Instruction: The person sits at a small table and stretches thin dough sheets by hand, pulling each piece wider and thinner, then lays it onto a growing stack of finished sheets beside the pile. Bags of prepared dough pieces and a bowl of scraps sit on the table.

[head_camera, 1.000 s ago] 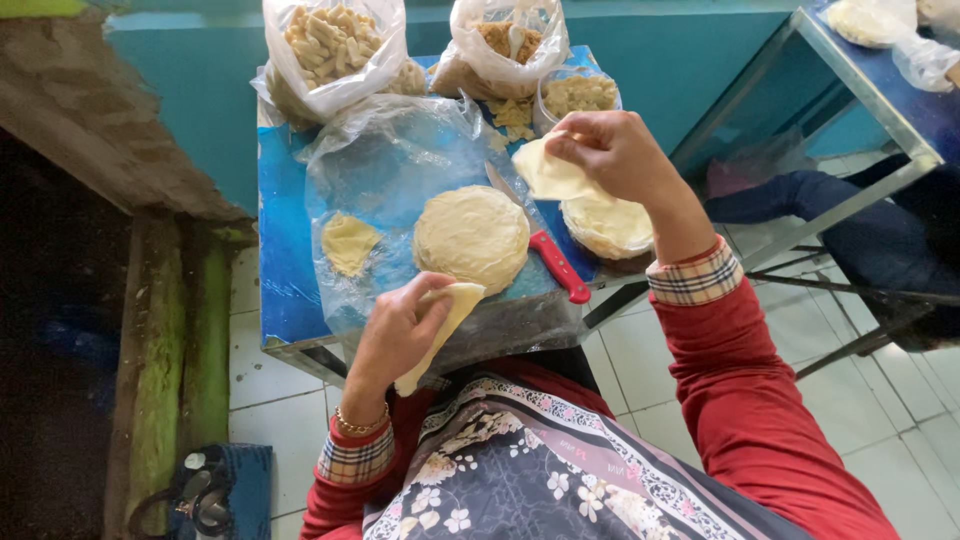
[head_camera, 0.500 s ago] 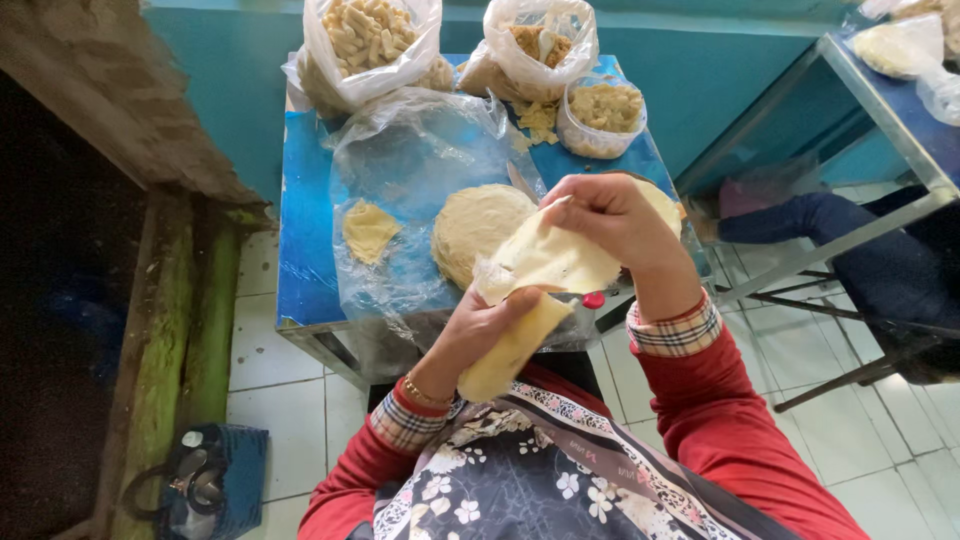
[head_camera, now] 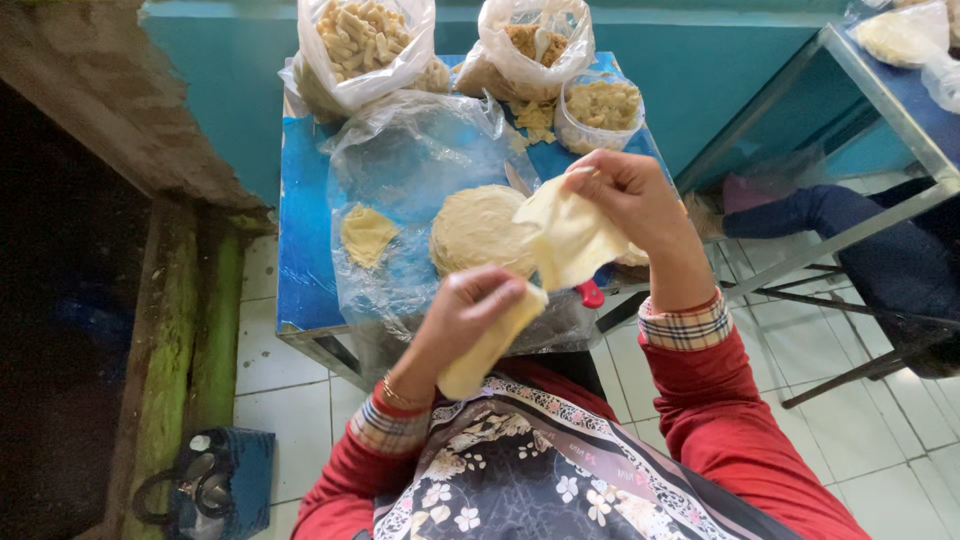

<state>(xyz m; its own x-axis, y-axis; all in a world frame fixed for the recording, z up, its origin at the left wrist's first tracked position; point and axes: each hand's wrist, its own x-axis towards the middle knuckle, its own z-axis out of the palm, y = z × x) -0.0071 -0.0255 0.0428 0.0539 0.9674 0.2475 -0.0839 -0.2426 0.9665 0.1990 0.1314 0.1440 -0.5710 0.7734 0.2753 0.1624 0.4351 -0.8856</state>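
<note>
The thin, pale yellow sheet of dough (head_camera: pixel 568 238) looks very light and soft. It bends and hangs down, so it could tear if pulled hard. It is best held gently at an edge, with the finger pads.

The right hand (head_camera: pixel 628 200) does just that: its grip is pressed together on the top edge of the sheet, and the rest hangs below the fingers.

The left hand (head_camera: pixel 468 310) has its grip curled around a rolled, pale yellow piece of dough (head_camera: pixel 487 347). The roll sticks out below the fingers, just under the hanging sheet.

Beyond both hands, on the blue surface (head_camera: pixel 300 270), lies a round stack of flat dough sheets (head_camera: pixel 474 230) on clear plastic wrap (head_camera: pixel 400 170).
</note>
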